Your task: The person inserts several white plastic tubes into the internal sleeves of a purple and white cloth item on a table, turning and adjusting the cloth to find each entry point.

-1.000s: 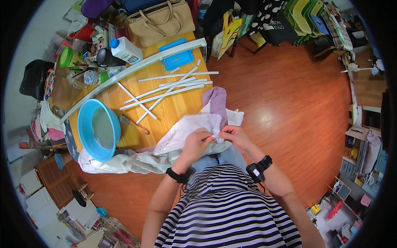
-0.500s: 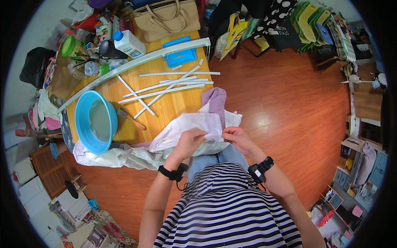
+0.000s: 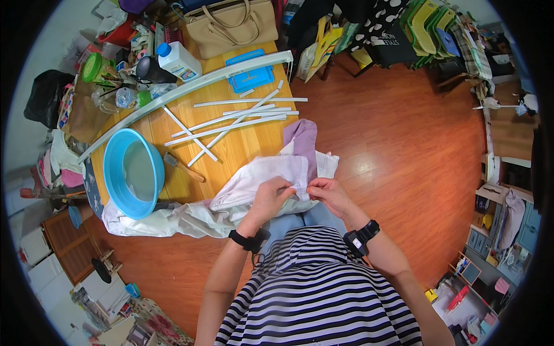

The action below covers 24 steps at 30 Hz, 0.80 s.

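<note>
A white cloth with a light purple strip lies bunched along the table's near edge and hangs over it, onto my lap. My left hand pinches the edge of this cloth between thumb and fingers. Close beside it, my right hand also pinches the cloth edge, a small gap from the left fingertips. Whatever fine detail sits between the fingers is too small to make out. Beyond the cloth, several thin white strips lie crossed on the wooden table.
At the table's left stands a light blue basin holding cloudy water, beside a wooden-handled brush. A long white rail crosses the table. Behind it are a blue case, a white bottle and a beige handbag.
My left hand has shifted slightly right along the cloth edge, and my right hand slightly left. Both keep pinching the cloth, whose purple strip moved a little.
</note>
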{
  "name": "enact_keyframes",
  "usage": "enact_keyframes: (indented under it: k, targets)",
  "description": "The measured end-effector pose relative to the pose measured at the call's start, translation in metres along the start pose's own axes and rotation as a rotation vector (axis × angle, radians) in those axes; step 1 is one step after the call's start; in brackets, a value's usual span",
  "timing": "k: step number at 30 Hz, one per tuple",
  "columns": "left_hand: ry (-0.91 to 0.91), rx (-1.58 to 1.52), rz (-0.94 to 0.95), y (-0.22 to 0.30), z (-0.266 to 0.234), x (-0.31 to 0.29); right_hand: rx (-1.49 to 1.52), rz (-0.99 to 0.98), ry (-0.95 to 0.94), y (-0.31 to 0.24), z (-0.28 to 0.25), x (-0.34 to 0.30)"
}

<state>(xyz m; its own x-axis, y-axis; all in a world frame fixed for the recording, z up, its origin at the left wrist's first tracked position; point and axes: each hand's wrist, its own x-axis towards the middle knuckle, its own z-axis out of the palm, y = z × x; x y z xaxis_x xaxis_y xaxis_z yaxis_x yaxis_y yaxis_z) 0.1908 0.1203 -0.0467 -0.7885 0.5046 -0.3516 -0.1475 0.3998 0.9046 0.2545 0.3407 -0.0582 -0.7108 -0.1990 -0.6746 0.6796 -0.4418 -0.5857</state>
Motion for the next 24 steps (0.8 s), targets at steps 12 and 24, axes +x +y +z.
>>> enact_keyframes:
  k: [12, 24]
  targets:
    - [-0.086, 0.004, 0.033, 0.003, -0.008, -0.001, -0.039, -0.074, 0.073, 0.008, 0.008, -0.008]
    - [-0.037, -0.142, -0.015, -0.003, -0.009, -0.012, -0.273, -0.175, 0.084, 0.018, 0.026, 0.006]
